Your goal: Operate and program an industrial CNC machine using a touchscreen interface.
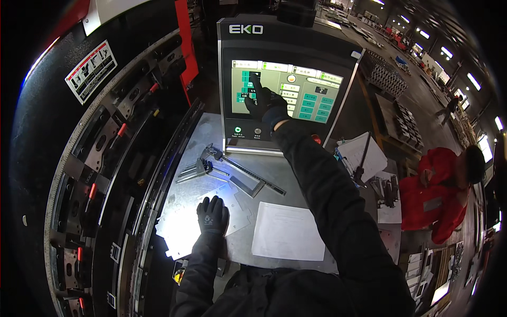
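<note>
My right hand, in a dark glove, reaches up to the lit touch screen of a black control cabinet. Its index finger is stretched out over the left part of the display, and it holds nothing. Lower down, my gloved left hand rests with its fingers apart on a flat sheet-metal part, which glares under a bright light. Beyond that hand lie a caliper, a metal square and several thin metal tools. A printed paper sheet lies to its right on the metal table.
Along the left runs a large black machine with a row of clamps with red handles. A clipboard with papers and small metal pieces sit at the table's right. A person in red is at the far right.
</note>
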A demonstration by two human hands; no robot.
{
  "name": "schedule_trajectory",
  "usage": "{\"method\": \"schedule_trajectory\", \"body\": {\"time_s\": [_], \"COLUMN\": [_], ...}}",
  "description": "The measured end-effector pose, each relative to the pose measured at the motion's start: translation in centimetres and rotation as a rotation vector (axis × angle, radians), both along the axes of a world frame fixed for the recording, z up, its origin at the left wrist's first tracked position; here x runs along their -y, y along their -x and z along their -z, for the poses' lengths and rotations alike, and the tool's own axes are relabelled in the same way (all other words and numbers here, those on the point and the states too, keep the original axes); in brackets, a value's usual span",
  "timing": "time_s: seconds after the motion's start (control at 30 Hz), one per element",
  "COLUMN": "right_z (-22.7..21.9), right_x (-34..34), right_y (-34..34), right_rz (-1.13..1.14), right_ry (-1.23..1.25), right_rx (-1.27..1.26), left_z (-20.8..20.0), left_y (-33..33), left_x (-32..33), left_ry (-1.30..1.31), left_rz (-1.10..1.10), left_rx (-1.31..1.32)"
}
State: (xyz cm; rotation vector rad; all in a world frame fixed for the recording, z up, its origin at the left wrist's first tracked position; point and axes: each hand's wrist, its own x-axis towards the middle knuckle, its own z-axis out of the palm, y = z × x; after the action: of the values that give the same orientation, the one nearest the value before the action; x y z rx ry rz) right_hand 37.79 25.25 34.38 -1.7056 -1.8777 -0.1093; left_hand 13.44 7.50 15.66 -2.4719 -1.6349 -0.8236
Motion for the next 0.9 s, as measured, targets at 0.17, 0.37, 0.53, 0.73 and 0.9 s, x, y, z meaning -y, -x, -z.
{"method": "schedule_trajectory", "body": {"time_s": [0.17,0.37,0.53,0.73,0.9], "right_z": [0.8,6.8,9.2,7.9,8.0], "right_x": [0.5,4.0,6.7,6.8,7.2], "right_y": [-0.1,-4.2,-10.2,-13.6,-13.4], "right_rz": [-0.042,-0.029,0.139,0.259,0.188], "right_ry": [0.008,-0.049,-0.110,-0.051,-0.047], "right_rx": [-0.057,-0.171,-0.195,-0.232,-0.276], "left_z": [-0.3,-0.1,-0.8,-1.2,-0.9], "left_y": [-0.6,-0.1,-0.5,-0.7,-0.3], "left_x": [-0.1,-0.5,-0.2,-0.1,0.0], "left_ry": [-0.068,-0.193,-0.175,-0.169,-0.188], "left_rz": [0.021,0.041,0.032,0.044,0.036], "left_rx": [0.025,0.023,0.005,0.017,0.008]}}
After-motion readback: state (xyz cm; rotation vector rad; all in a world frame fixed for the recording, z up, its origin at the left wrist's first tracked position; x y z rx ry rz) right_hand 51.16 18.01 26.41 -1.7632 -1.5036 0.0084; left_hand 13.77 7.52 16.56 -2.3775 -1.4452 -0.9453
